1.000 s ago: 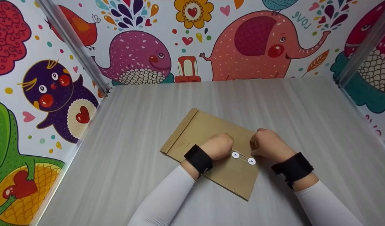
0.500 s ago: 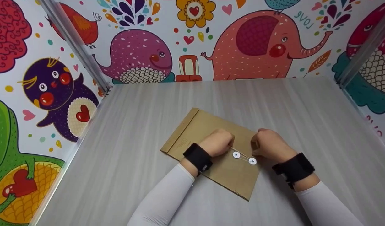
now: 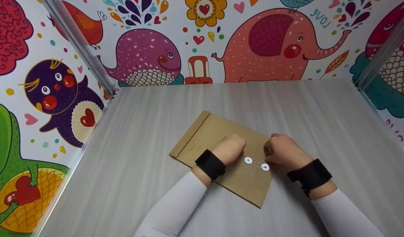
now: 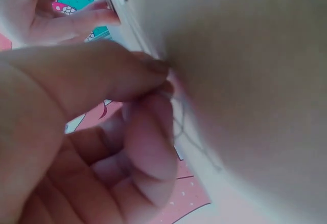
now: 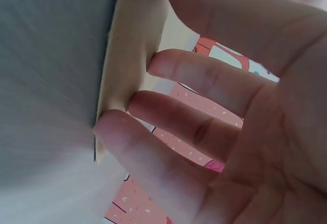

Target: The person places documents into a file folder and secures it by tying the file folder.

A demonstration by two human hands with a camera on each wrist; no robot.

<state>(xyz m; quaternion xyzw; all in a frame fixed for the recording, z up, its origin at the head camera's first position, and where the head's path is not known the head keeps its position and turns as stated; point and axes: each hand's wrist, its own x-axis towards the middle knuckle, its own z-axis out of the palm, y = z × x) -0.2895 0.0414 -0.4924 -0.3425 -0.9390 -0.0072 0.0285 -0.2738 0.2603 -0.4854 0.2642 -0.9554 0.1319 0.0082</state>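
Note:
A brown paper envelope (image 3: 205,135) lies flat and slantwise on the grey table (image 3: 149,108). Two white closure discs (image 3: 248,160) (image 3: 265,167) sit near its right end, joined by a thin string (image 3: 256,163). My left hand (image 3: 231,148) rests on the envelope beside the left disc. In the left wrist view, its thumb and forefinger (image 4: 163,78) pinch the string (image 4: 184,132) against the paper (image 4: 255,81). My right hand (image 3: 282,149) is curled at the envelope's right edge. In the right wrist view, its bent fingers (image 5: 153,65) and thumb hold that edge (image 5: 133,45).
Walls with bright cartoon animals (image 3: 264,42) close the table in at the back and on both sides, with metal corner posts (image 3: 80,49) (image 3: 383,46). Bare grey table surface surrounds the envelope.
Both hands stay where they were on the envelope. Only the view has shifted slightly.

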